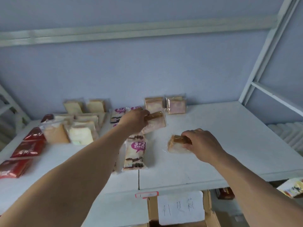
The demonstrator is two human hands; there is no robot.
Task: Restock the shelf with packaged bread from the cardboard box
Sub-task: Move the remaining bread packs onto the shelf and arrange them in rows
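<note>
Currently 2 pink-filled bread packs are held, 1 per hand. L hand (133, 119) is curled round a pack (155, 122) by its top crust, mid-shelf, tilted, just in front of 2 matching packs (165, 104) stood upright against the back wall. R hand (200, 144) grips a 2nd pack (176, 145) from above; its base touches the shelf (229, 136), nearer the front edge and well apart from the back pair.

Stock count on shelf, L to R:
- Red packs (27, 148): approx. 4, laid flat in a row along the L side; far one partly hidden.
- Pale toast packs (78, 128): approx. 6, grouped in 3 rows; exact no. cannot be told, packs overlap.
- Purple-label packs (135, 153): 1 fully seen lying flat at front, at least 3 more partly hidden behind L arm.

Container: 1 cardboard box (208, 208) is set below the shelf front edge, with a handwritten paper label (180, 207) on it. Contents are not visible. More packaged goods (291, 188) are seen on the lower level at R, cut off by the frame edge.
</note>
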